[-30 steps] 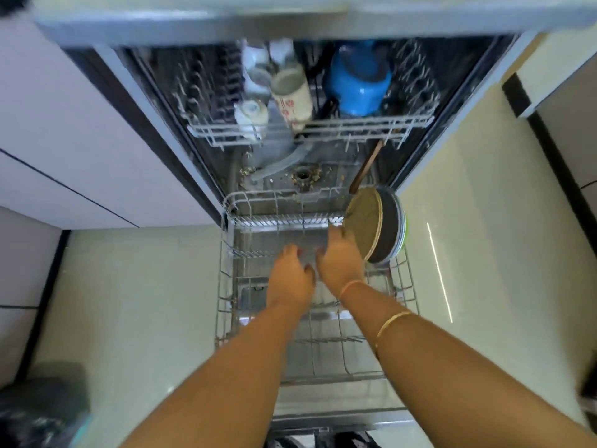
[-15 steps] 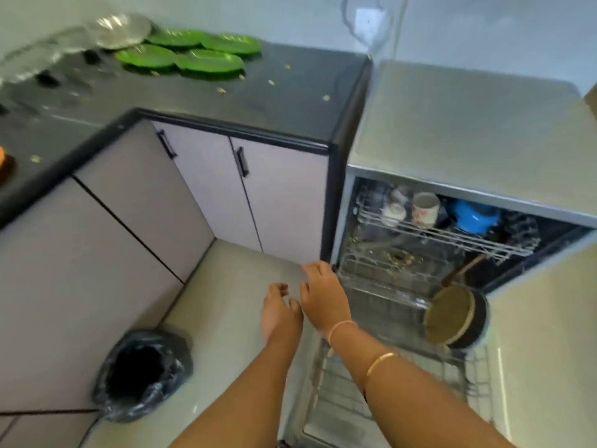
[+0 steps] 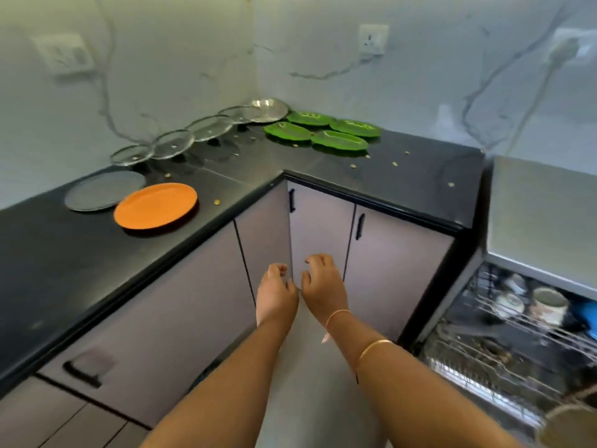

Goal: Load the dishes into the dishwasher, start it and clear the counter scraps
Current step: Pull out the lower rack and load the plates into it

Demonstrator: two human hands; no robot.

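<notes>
- The head view looks from above counter height, forward and steeply down, into the inner corner of an L-shaped black stone counter [image 3: 420, 176].
- It faces the veined white wall [image 3: 323, 43], which fills the top of the frame; grey cabinet doors [image 3: 319, 227] fill the middle.
- Nearest the lens, two bare forearms rise from the bottom edge, the left hand [image 3: 276, 294] and the right hand [image 3: 323, 286] side by side near the centre.
- The open steel dishwasher [image 3: 542, 218] sits lower right, cut by the frame's edge and blurred.
- The round orange plate [image 3: 155, 205] lies at middle distance on the left; the leaf-shaped green plates [image 3: 339, 142] lie farthest.
</notes>
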